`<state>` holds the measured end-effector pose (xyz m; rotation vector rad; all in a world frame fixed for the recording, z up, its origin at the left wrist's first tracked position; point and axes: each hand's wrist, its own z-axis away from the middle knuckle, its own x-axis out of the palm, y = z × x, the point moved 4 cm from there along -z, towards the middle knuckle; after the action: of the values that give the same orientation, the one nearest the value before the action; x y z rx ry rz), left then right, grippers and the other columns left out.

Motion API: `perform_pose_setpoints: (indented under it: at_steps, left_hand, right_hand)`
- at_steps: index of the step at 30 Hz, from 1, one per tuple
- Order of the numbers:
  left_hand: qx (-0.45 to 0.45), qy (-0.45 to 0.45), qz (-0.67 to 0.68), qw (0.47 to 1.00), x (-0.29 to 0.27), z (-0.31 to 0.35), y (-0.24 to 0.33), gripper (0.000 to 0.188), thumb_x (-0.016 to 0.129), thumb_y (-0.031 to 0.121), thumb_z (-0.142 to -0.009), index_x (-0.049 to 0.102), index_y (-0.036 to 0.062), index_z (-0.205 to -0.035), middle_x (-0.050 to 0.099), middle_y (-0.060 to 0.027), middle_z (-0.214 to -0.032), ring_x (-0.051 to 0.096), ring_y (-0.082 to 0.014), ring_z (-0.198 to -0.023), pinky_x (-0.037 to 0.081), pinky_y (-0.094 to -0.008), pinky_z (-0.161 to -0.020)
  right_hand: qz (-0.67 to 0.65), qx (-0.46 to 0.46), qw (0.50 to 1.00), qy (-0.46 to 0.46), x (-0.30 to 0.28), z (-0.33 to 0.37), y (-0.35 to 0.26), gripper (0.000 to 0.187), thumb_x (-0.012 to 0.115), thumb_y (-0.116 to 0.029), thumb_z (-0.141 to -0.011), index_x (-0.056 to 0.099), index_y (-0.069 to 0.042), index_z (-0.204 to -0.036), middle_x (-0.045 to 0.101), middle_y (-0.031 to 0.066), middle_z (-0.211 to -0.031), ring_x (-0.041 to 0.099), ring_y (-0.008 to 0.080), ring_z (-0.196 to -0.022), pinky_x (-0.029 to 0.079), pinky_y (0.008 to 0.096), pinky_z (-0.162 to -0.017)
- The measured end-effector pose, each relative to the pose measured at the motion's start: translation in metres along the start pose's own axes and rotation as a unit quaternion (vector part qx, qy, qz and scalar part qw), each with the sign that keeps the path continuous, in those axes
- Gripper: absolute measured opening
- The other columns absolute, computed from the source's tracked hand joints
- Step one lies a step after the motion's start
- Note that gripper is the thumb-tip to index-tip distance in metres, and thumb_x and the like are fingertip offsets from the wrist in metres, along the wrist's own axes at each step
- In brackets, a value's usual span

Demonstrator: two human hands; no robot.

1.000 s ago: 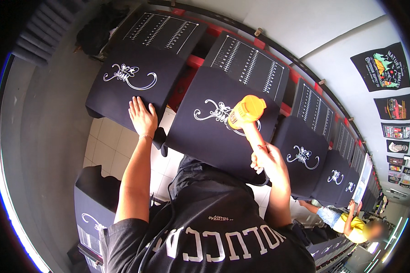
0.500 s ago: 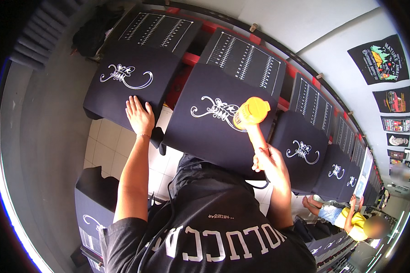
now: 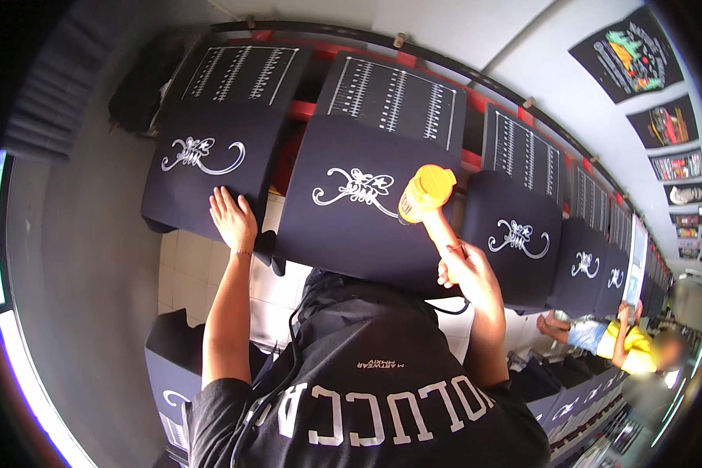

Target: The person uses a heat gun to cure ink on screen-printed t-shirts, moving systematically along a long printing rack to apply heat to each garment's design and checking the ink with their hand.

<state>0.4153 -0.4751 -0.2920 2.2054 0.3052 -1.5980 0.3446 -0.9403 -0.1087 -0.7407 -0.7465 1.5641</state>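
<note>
My left hand (image 3: 234,221) lies flat on the dark fabric piece (image 3: 181,186) spread over the leftmost printing board, fingers stretched out just below its white scroll-and-flower print. My right hand (image 3: 471,274) is wrapped around the handle of an orange heat gun (image 3: 429,191). The gun hangs over the right part of the middle dark fabric piece (image 3: 351,240), beside the curled end of its white print (image 3: 357,187). Its nozzle is mostly hidden beneath the body, and a dark cord loops below my right hand.
More boards with printed dark fabric (image 3: 515,238) run off to the right along a red frame (image 3: 480,164). Behind me stand further covered boards (image 3: 170,366). A person in a yellow top (image 3: 638,347) works farther right. Printed posters (image 3: 630,56) hang on the wall.
The whole view has shifted slightly with my head. The heat gun has moved a little to the right relative to the middle print. My left hand stays flat on the left fabric.
</note>
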Motion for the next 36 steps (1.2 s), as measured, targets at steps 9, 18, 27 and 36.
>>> perform_pose_setpoints:
  at_steps: [9,18,27,36]
  left_hand:
    - [0.155,-0.045,0.075,0.984,0.002,0.029,0.071,0.064,0.05,0.029,-0.099,0.03,-0.0045,-0.15,0.029,-0.0233,-0.157,0.023,-0.0397,-0.148,0.019,-0.0498,-0.121]
    - [0.284,-0.131,0.084,0.946,0.023,0.019,0.157,0.066,0.046,0.034,-0.101,0.028,-0.0064,-0.15,0.025,-0.0228,-0.159,0.019,-0.0381,-0.149,0.015,-0.0491,-0.122]
    - [0.314,-0.162,0.102,0.93,0.024,0.026,0.178,0.065,0.045,0.035,-0.101,0.03,-0.0058,-0.15,0.025,-0.0228,-0.159,0.019,-0.0376,-0.149,0.013,-0.0484,-0.122]
    - [0.331,-0.175,0.069,0.925,0.024,0.018,0.179,0.068,0.041,0.039,-0.102,0.026,-0.0048,-0.152,0.02,-0.0208,-0.162,0.015,-0.0353,-0.151,0.01,-0.0462,-0.123]
  right_hand:
    - [-0.041,-0.013,0.996,0.076,-0.006,0.014,0.009,0.029,0.063,-0.029,-0.098,0.06,-0.001,-0.105,0.061,0.0015,-0.075,0.062,0.0092,-0.061,0.05,0.0232,-0.056]
    - [-0.077,-0.028,0.989,0.125,-0.016,0.009,0.014,0.026,0.061,-0.028,-0.099,0.061,-0.002,-0.105,0.061,0.0023,-0.075,0.062,0.0109,-0.061,0.05,0.024,-0.055]
    - [-0.094,-0.035,0.98,0.173,-0.012,-0.002,0.004,0.024,0.062,-0.029,-0.099,0.061,-0.005,-0.101,0.061,0.0012,-0.075,0.062,0.0101,-0.06,0.05,0.0231,-0.054]
    - [-0.116,-0.035,0.982,0.147,-0.016,-0.022,0.004,0.027,0.062,-0.03,-0.099,0.06,-0.004,-0.105,0.061,0.0018,-0.075,0.063,0.0109,-0.061,0.051,0.0236,-0.054]
